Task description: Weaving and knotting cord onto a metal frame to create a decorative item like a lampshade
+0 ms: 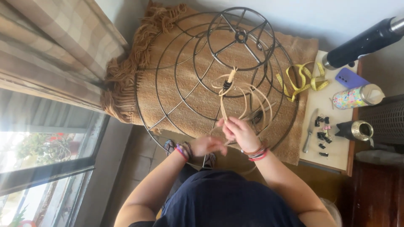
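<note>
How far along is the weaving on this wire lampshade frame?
Barely started. Done: one binder clip pins cane strips to the wire frame. In hand: the right hand and left hand work strip ends at the lower rim. Left: nearly every ring and spoke is bare.

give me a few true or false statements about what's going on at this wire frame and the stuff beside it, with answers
1. The right hand pinches pale cane strips at the wire frame. True.
2. The frame rests on a bare glass tabletop. False: it lies on a tan fringed cloth.
3. A yellow measuring tape lies to the right of the frame. True.
4. The left hand holds the knife. False: the knife lies untouched on the white board, and the left hand is at the near rim of the frame.
5. Black binder clips lie scattered on the white board. True.
6. Both wrists are bare. False: each wears coloured bands.
</note>
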